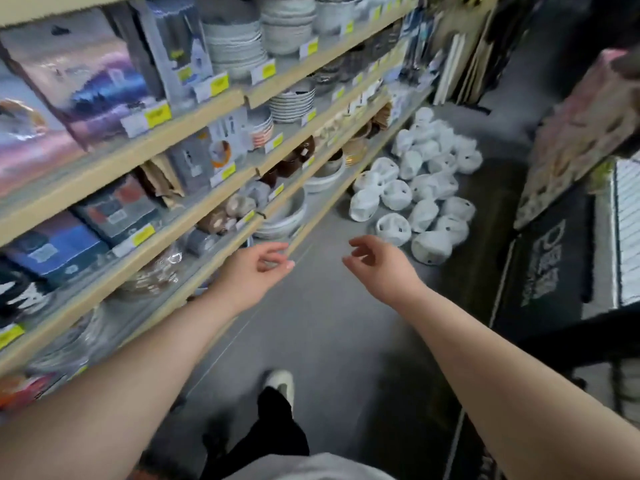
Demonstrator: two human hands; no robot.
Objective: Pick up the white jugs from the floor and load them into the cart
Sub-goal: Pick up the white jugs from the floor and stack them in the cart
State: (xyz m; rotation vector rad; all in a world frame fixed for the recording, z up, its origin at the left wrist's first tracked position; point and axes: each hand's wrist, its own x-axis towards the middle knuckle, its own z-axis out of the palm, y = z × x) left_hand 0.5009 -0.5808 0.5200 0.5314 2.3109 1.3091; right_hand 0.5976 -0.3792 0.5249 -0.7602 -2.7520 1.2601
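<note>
So both arms were stretched out in front, over the grey floor [329,334] of a shop aisle. The left hand [254,271] had nothing in it: grip released, fingers loosely curled, thumb and forefinger nearly meeting. It hung just in front of the edge of the lowest shelf. The right hand [379,268] was the same deal, grip loose, fingers half curled, holding nothing, a bit apart from the left one.

The white jugs [420,188] were all on the floor in a big heap further up the aisle. They were ahead of the right hand and well apart from both hands, tumbled on their sides against each other, right beside the foot of the shelving [194,126]. Nobody was touching any of them.

The shelving ran along the left side, wooden-edged with yellow price tags [157,116]. It carried stacks of plates [235,46], bowls [285,216] down low and boxed stuff nearer the camera. On the right there was a black mat [543,258] with white lettering and a flowery box [585,133] above it. A black bar [571,341] crossed the corner, couldn't tell what it belonged to. At the bottom, one pale shoe [280,382] and a black trouser leg [273,434] showed over the floor. Whole picture was pretty blurry
</note>
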